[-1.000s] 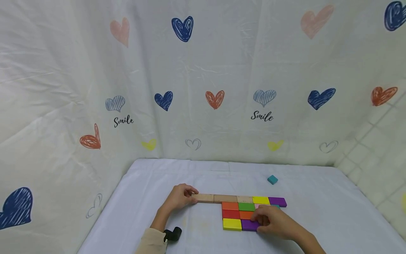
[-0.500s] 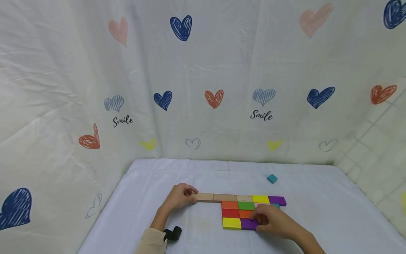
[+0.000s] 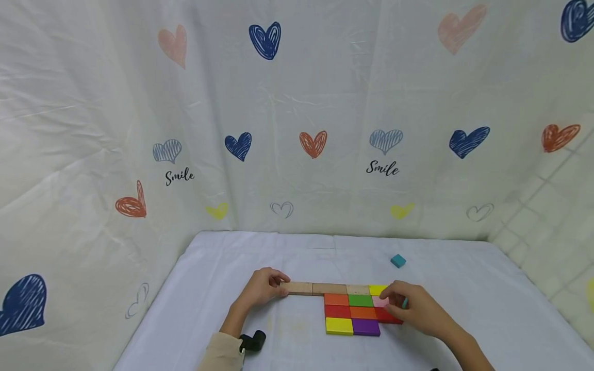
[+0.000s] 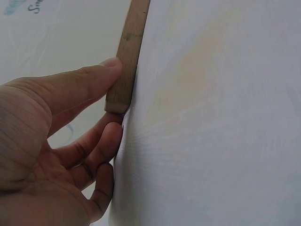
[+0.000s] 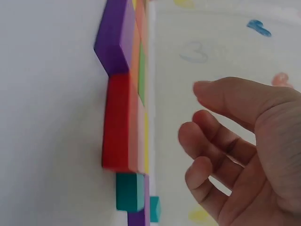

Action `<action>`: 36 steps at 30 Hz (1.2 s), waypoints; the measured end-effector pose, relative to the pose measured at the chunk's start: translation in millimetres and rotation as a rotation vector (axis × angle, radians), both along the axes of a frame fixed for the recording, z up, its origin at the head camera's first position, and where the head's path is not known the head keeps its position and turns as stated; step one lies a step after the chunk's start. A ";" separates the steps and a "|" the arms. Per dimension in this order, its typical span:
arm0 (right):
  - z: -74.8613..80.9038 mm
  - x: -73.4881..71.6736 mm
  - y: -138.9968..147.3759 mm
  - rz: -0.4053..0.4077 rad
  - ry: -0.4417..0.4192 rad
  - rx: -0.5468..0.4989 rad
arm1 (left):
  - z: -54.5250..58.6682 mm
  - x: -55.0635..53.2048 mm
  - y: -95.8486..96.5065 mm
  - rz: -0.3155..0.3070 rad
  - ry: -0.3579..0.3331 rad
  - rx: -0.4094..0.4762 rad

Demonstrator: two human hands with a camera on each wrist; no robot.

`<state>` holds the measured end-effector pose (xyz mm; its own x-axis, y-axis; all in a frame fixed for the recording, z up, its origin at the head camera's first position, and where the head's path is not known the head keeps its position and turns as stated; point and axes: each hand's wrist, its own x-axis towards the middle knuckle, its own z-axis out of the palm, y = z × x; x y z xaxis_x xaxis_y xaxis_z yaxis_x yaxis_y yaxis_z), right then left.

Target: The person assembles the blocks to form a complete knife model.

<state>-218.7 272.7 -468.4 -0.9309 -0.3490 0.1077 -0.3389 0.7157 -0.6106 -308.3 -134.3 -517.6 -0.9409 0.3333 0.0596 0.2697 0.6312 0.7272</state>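
Note:
In the head view my left hand pinches the left end of a row of plain wooden blocks. The left wrist view has its thumb against the end wooden block, the index finger mostly hidden behind. My right hand hovers over the right side of the coloured blocks, fingers loosely bent and holding nothing. Under or beside it lie a pink block, a red block and a teal block. A purple block and a yellow block form the nearest row.
A loose teal block lies on the white cloth behind the rows. Orange, green and red blocks fill the middle. A heart-printed curtain rises behind the table.
My right hand has let go near the purple block and moved up and to the right, uncovering a red block. My left hand has stayed put.

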 end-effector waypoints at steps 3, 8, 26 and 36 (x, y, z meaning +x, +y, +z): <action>1.8 -4.1 10.7 -0.084 0.075 -0.030 | 1.1 -0.1 -0.7 0.003 -0.002 -0.004; 1.5 -13.2 31.1 -0.240 0.139 -0.034 | 2.4 -1.4 -0.8 0.001 0.011 -0.002; -21.9 -86.1 85.4 -0.272 -0.058 -0.059 | 0.9 -3.4 -0.4 0.004 -0.007 0.004; -28.2 -111.4 89.8 -0.264 -0.153 -0.065 | 0.5 0.2 0.2 0.004 -0.014 0.012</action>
<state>-330.1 362.5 -496.6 -0.9956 -0.0901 -0.0268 -0.0470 0.7244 -0.6878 -308.2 -134.1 -517.2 -0.9430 0.3291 0.0506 0.2572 0.6234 0.7384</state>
